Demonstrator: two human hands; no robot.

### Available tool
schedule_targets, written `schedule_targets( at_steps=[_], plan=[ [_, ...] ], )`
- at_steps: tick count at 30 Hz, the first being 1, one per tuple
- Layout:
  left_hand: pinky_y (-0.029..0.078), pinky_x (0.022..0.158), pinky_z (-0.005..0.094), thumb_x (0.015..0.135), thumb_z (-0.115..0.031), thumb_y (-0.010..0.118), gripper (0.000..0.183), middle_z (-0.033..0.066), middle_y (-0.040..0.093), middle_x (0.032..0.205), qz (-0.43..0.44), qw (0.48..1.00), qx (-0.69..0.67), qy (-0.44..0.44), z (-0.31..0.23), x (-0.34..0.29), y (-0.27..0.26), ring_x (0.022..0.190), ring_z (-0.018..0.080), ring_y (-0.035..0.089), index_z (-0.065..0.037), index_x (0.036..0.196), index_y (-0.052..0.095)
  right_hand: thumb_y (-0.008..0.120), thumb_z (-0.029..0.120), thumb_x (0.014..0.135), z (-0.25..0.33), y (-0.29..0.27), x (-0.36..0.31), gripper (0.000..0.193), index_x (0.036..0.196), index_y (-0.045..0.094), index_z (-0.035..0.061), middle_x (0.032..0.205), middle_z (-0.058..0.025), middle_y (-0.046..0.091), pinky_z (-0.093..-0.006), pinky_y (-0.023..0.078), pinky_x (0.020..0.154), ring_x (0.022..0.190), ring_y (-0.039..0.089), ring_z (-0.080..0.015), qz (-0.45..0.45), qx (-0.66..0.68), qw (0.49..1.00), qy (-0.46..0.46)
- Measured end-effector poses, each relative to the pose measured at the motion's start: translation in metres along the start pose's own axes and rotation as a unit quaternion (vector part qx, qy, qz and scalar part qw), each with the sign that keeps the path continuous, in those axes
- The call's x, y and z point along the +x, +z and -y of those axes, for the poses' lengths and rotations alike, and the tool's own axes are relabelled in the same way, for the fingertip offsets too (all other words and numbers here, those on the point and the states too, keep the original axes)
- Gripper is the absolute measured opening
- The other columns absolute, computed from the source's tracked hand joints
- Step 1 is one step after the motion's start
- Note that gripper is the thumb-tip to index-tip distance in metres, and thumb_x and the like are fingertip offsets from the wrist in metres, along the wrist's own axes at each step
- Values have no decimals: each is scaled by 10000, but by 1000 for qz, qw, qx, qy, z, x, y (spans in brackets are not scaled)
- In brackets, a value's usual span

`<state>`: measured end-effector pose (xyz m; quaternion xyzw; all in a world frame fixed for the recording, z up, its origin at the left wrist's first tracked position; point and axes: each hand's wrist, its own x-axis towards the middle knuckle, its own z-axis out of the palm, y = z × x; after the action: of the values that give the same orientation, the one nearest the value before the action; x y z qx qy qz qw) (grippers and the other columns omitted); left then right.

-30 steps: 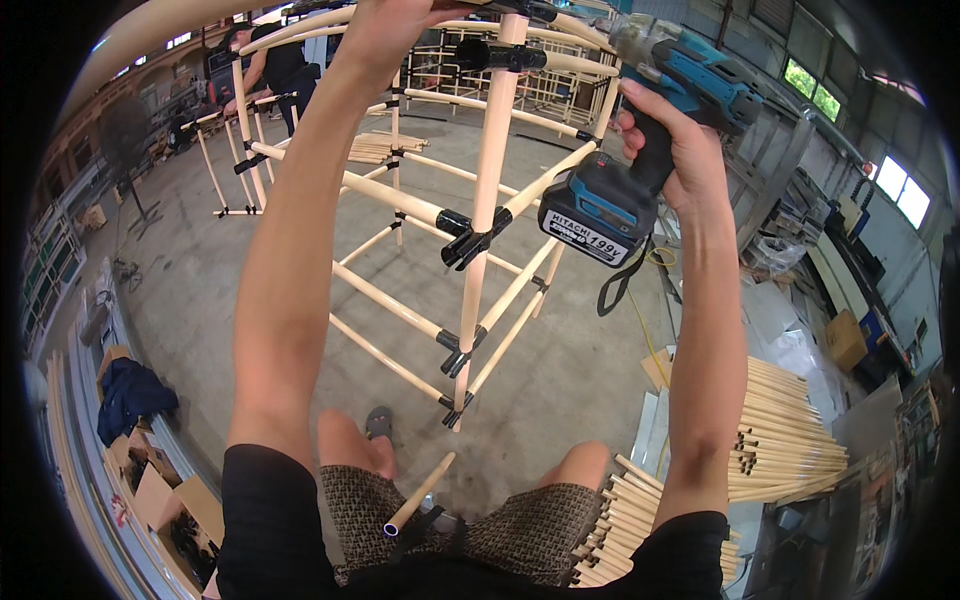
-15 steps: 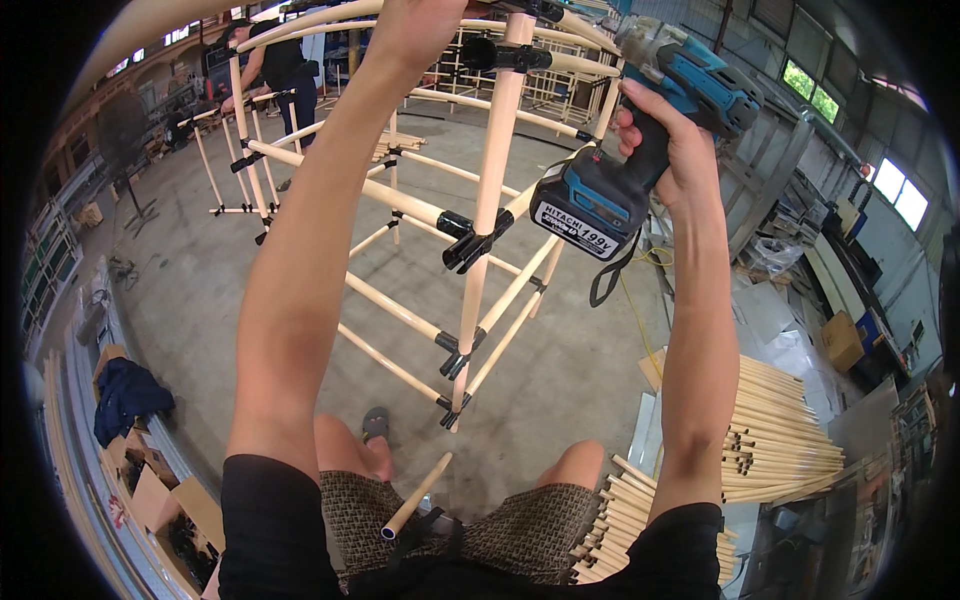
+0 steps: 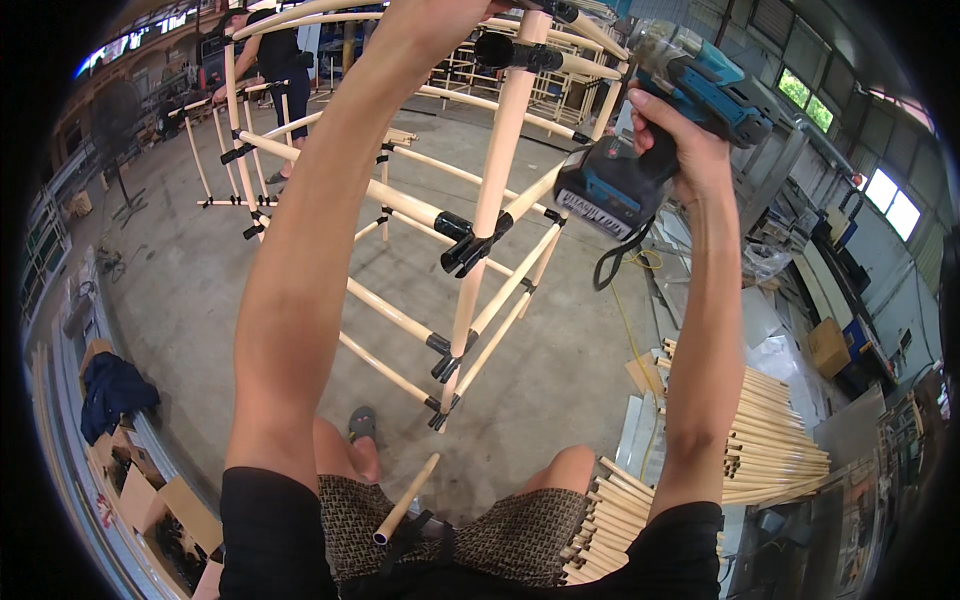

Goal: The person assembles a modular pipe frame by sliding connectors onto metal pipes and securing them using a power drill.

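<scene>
My right hand (image 3: 690,140) is wrapped around the grip of a blue and black cordless driver (image 3: 620,190), its nose pointing up at the upper left and a strap loop hanging below the battery. My left hand (image 3: 440,15) reaches to the top edge of the picture, beside the upper end of a cream upright pipe (image 3: 490,165); its fingers are mostly cut off. Black clamp joints, one near the top (image 3: 515,53) and another midway down (image 3: 465,245), join this upright to horizontal pipes (image 3: 405,200) of a tall rack frame. The driver is apart from the joints.
A stack of cream pipes (image 3: 770,440) lies at the lower right. One short pipe (image 3: 408,500) rests by my lap. Open cardboard boxes (image 3: 180,515) and a dark cloth (image 3: 115,390) are at the left. Another person (image 3: 275,70) stands behind the frame, far left. A yellow cord (image 3: 625,330) crosses the floor.
My right hand has moved slightly to the right with the driver, which has turned a little. My left hand stays by the top of the upright, and the view has shifted slightly.
</scene>
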<state>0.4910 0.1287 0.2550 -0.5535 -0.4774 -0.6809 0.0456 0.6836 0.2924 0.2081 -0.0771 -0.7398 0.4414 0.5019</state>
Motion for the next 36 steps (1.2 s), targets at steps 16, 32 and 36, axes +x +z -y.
schedule_targets(
  at_steps=[16,32,36],
  plan=[
    [423,874,367,883,-309,492,344,108,630,866,-13,1000,-8,24,8,4,1,879,190,575,4,867,635,757,176,812,25,-2,1,195,840,643,20,657,-22,566,-240,413,512,520,505,-87,13,4,997,76],
    [432,870,397,899,-341,494,375,125,651,910,-52,999,4,-10,3,1,6,895,209,590,3,897,644,750,173,809,14,-11,7,196,841,632,19,672,-25,564,-240,403,509,548,512,-94,51,-4,998,44],
    [442,922,418,901,-345,496,387,149,660,951,-41,999,-21,-12,4,2,3,961,230,609,12,931,642,754,162,805,18,-8,9,196,851,631,17,671,-28,564,-237,412,511,551,520,-97,38,-17,998,41]
  ],
)
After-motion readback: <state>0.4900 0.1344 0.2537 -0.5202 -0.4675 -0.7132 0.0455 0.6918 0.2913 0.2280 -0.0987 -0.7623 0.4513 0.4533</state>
